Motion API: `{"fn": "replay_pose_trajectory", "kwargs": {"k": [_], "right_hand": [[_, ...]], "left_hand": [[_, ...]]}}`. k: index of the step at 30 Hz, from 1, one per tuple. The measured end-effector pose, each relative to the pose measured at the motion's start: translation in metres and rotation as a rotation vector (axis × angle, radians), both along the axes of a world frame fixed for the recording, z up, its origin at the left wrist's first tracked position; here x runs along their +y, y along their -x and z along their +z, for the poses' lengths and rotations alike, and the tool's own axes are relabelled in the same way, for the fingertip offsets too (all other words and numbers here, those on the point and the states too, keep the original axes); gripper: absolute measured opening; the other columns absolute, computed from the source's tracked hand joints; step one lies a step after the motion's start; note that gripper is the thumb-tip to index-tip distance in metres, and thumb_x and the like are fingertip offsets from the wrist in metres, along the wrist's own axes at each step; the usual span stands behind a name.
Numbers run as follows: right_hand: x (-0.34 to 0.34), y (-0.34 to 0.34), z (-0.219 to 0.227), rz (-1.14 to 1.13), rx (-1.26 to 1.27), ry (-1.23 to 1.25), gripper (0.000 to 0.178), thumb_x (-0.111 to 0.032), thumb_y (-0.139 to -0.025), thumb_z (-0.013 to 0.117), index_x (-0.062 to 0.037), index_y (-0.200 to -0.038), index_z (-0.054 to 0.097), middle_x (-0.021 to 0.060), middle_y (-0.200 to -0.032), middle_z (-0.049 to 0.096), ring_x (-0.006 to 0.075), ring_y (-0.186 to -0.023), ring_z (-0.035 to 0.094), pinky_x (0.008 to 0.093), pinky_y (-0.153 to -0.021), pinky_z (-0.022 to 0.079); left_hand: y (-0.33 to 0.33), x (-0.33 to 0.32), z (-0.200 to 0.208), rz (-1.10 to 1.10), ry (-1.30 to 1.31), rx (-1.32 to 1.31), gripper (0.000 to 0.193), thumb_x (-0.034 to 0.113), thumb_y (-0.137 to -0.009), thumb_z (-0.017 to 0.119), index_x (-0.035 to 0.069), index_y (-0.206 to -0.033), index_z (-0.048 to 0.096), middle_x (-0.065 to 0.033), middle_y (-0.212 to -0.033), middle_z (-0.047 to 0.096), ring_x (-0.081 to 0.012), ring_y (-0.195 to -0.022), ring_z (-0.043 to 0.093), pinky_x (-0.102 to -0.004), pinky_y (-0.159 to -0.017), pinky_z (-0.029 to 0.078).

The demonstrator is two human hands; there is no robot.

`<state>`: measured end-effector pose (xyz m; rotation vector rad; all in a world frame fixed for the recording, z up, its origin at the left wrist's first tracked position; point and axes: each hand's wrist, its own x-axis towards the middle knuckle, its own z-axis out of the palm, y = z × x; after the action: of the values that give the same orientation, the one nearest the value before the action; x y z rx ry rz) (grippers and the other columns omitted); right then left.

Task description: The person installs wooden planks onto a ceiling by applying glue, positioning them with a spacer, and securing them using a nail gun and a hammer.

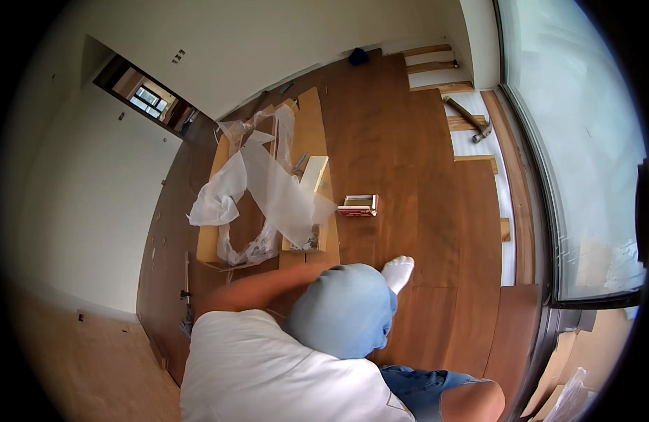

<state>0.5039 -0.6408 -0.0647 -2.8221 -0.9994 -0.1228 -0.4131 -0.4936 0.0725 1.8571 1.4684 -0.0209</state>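
Observation:
My left forearm reaches across in front of my body and passes behind my raised knee. That knee hides the left hand, so its fingers and anything in them cannot be made out. My right hand and arm are out of sight. Just beyond the left forearm lies an opened cardboard carton with a brown plank in it. Crumpled translucent plastic wrapping covers part of both. A pale block-like strip stands along the carton's right side. Right of it, a small red-and-white open box sits on the floorboards.
A claw hammer lies across exposed wooden battens near the glass door. Brown floorboards end there in a stepped edge. A thin metal tool rests on the left. Cardboard leans at the lower right.

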Motion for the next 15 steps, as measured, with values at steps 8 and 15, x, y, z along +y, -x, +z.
{"fn": "replay_pose_trajectory", "kwargs": {"k": [8,15], "right_hand": [[0.043,0.03,0.025,0.103,0.045,0.131,0.042,-0.035,-0.102,0.057,0.0011,-0.091,0.074,0.0235,-0.088,0.071,0.0449,-0.086,0.066,0.0524,-0.082,0.053],[0.065,0.083,0.064,0.142,0.09,0.312,0.04,-0.033,-0.101,0.058,0.0006,-0.089,0.074,0.0229,-0.086,0.071,0.0446,-0.084,0.067,0.0522,-0.081,0.053]], "left_hand": [[-0.009,-0.015,0.065,0.267,0.143,0.289,0.025,0.028,-0.097,0.057,0.009,-0.103,0.073,-0.019,-0.107,0.073,-0.0395,-0.1,0.069,-0.0513,-0.088,0.054],[0.107,0.098,0.075,0.467,-0.264,0.479,0.028,0.029,-0.097,0.062,0.007,-0.109,0.072,-0.0152,-0.107,0.073,-0.0381,-0.104,0.069,-0.0495,-0.091,0.055]]}}
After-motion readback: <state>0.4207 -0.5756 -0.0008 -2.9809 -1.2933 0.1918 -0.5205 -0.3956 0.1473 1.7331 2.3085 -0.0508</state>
